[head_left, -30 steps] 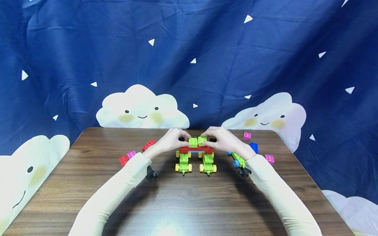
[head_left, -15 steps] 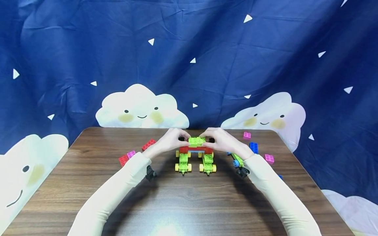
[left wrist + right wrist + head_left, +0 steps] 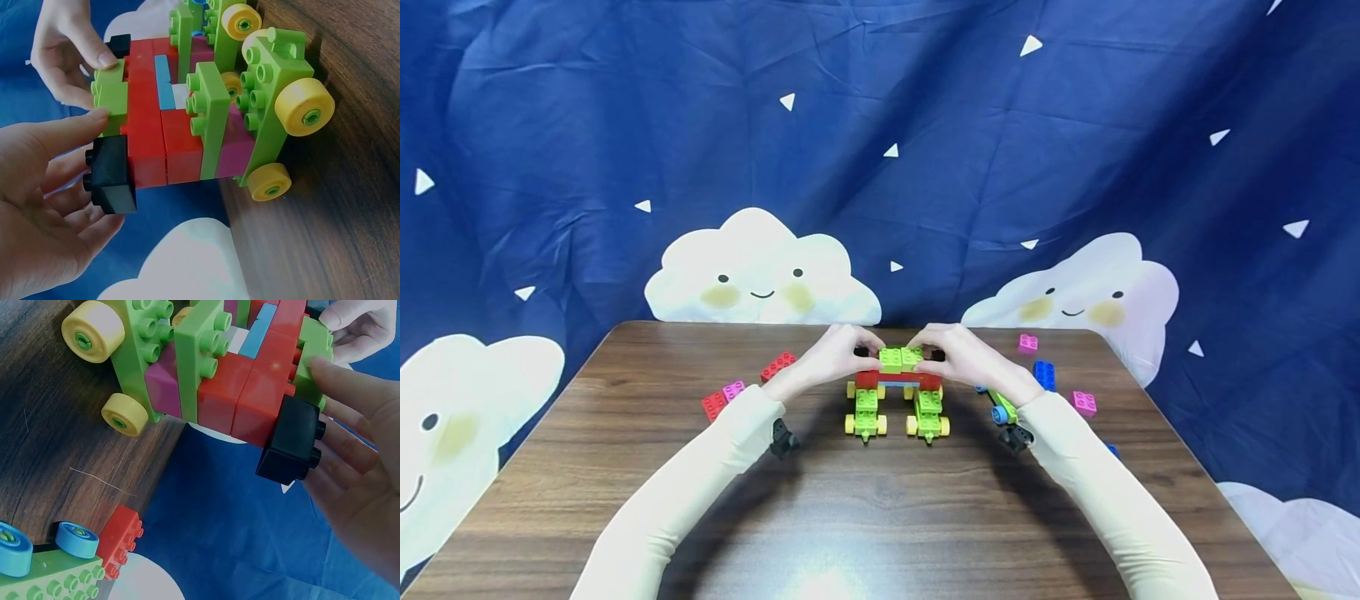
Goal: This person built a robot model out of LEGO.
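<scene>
Two lime green bricks, a left one [image 3: 890, 360] and a right one [image 3: 912, 358], sit side by side atop a block-built structure. Thumb and fingers of my left hand [image 3: 835, 354] pinch the left brick. From the other side, my right hand [image 3: 962, 354] pinches the right one. Beneath are red bricks [image 3: 147, 144], a light blue piece [image 3: 258, 331] and purple bricks [image 3: 236, 140]. Two green wheeled bases [image 3: 866, 423] with yellow wheels [image 3: 305, 106] carry it all. A black brick [image 3: 114, 175] stands at the left end, another black brick [image 3: 290, 437] at the right.
Left of the structure lie red bricks [image 3: 778, 367] and a pink brick [image 3: 733, 391]. A green base with blue wheels [image 3: 1004, 407], a blue brick [image 3: 1044, 375] and pink bricks [image 3: 1084, 403] lie on the right. A patterned blue cloth [image 3: 925, 167] hangs behind the table.
The right green brick has come leftward and straightened against the left one, closing the gap between them. My right hand has shifted slightly left with it; my left hand has barely moved.
</scene>
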The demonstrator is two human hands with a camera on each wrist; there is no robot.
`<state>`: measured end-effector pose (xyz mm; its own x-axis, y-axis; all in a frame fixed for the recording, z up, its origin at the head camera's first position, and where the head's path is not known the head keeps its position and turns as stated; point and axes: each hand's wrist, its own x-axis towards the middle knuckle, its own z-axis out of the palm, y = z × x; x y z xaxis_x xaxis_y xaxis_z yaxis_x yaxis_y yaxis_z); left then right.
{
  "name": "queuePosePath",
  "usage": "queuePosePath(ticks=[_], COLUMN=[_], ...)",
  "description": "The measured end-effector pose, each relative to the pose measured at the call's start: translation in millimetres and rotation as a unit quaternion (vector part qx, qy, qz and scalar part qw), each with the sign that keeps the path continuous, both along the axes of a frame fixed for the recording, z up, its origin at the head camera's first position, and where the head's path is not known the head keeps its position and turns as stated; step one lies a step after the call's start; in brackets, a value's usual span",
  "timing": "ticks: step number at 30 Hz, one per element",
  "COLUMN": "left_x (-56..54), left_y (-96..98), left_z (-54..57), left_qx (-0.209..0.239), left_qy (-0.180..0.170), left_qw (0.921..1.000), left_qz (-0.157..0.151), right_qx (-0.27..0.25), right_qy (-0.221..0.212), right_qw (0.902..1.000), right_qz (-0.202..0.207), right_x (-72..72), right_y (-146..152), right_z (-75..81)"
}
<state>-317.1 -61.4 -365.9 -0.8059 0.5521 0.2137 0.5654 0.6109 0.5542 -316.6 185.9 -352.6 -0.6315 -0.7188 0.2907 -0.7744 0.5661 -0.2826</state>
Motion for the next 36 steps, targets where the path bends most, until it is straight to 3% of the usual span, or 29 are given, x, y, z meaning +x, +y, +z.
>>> queuePosePath(ticks=[7, 14, 24, 36], left_x=[0.4, -0.2, 1.4, 0.1], left_y=[1.1, 1.4, 2.4, 2.3], left_z=[0.8, 1.1, 2.7, 2.5], left_qx=[0.001, -0.006, -0.018, -0.020], left_qy=[-0.003, 0.016, 0.014, 0.023], left_qw=[1.0000, 0.9998, 0.9997, 0.9995], left_qz=[-0.002, -0.004, 0.002, -0.008], right_qx=[0.003, 0.019, 0.030, 0.075], right_qy=[0.009, -0.006, 0.026, 0.028], right_qw=[0.9999, 0.9996, 0.9991, 0.9968], right_qz=[0.011, 0.020, 0.013, -0.001], right_x=[0.0, 0.0, 1.0, 0.6], right_y=[-1, -5, -8, -14], right_z=[3.2, 9.5, 7.3, 15.0])
